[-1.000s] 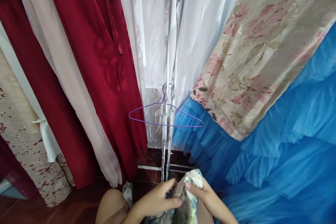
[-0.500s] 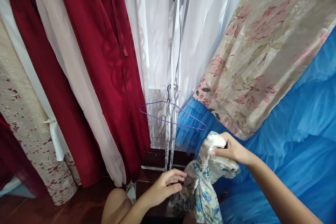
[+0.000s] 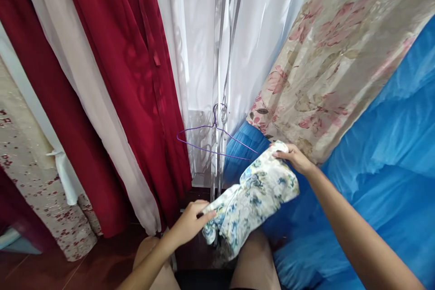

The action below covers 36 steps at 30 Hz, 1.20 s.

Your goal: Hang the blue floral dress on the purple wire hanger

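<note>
A white cloth garment with blue and yellow flowers (image 3: 258, 190) is stretched between my two hands above my knees. My left hand (image 3: 192, 222) pinches its lower left end. At its upper right end, my right hand (image 3: 292, 156) grips the edge between thumb and fingers. Just behind the garment, a purple wire hanger (image 3: 197, 146) hangs by its hook on a pale metal stand (image 3: 219, 68); the cloth covers the hanger's right tip. The garment's exact kind is not clear from its bunched shape.
Long red dresses (image 3: 136, 99) and a pale pink one (image 3: 91, 77) hang on the left. White fabric (image 3: 200, 22) hangs behind the stand. On the right are a floral beige dress (image 3: 316, 63) and blue tulle (image 3: 380, 163). Below lies a dark red tiled floor (image 3: 98, 263).
My left hand, empty before, has taken hold of the garment's left end. My right hand has risen slightly, and the bunched cloth is now spread out between both hands.
</note>
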Each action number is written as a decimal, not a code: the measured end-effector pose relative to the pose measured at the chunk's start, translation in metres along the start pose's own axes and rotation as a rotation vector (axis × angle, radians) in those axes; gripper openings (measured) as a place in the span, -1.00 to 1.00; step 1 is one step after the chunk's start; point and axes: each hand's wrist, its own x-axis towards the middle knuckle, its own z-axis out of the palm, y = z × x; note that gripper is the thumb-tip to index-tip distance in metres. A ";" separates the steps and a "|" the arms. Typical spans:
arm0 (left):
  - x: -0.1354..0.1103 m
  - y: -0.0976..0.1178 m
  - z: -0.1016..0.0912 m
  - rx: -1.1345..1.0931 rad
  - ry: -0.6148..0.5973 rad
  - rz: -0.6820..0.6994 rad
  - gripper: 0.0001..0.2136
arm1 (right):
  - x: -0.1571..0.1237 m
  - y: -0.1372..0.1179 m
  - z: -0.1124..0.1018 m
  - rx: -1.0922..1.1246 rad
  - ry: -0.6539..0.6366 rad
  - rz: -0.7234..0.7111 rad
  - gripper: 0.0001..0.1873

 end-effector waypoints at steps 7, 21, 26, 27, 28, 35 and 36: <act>0.038 0.040 -0.081 0.214 0.143 0.246 -0.63 | 0.074 -0.018 0.076 0.100 -0.204 0.082 -0.66; 0.117 -0.014 -0.232 0.035 0.362 0.048 -0.84 | 0.050 -0.037 0.088 0.068 -0.276 0.123 -0.64; 0.151 0.002 -0.196 0.135 0.396 0.073 -0.63 | 0.032 -0.024 0.087 0.102 -0.310 0.162 -0.56; 0.150 0.001 -0.190 0.228 0.455 0.082 -0.60 | 0.026 -0.019 0.085 0.083 -0.289 0.152 -0.57; 0.148 0.000 -0.185 0.310 0.525 0.088 -0.61 | 0.020 -0.013 0.081 0.056 -0.251 0.140 -0.58; 0.132 0.010 -0.178 0.375 0.594 0.118 -0.75 | 0.006 -0.024 0.062 0.034 -0.031 0.016 -0.57; 0.133 0.014 -0.177 0.402 0.567 0.141 -0.76 | 0.006 -0.035 0.065 0.073 -0.034 0.006 -0.59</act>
